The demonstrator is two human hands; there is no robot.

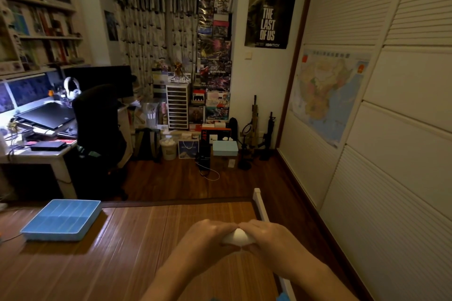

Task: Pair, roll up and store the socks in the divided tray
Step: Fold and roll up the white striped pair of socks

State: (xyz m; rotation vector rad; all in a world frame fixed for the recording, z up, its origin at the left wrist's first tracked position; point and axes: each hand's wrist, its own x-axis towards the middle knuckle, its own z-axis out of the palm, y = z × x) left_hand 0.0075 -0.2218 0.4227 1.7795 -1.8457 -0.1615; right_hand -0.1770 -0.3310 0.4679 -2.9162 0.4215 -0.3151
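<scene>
Gripping a white sock roll (237, 237) with both hands here: my left hand (208, 232) and right hand (271, 234) curl round it from either side, nearly touching on top, forearms angled inward over the mat (137, 239). The blue tray (53, 236) sits well apart on the left, dividers showing inside.

- A white sock bundle (237, 237) is shown rolled into a rounded lump at lower right, just above the wooden surface (137, 239). Only its pale middle is exposed. Its ends are covered by the left hand (208, 232) and right hand (266, 232), both curled over it.
- A light-blue divided tray (52, 236) is pictured lying flat at far left on the same surface, well apart from the bundle. Its interior is split by thin partitions into long compartments.
</scene>
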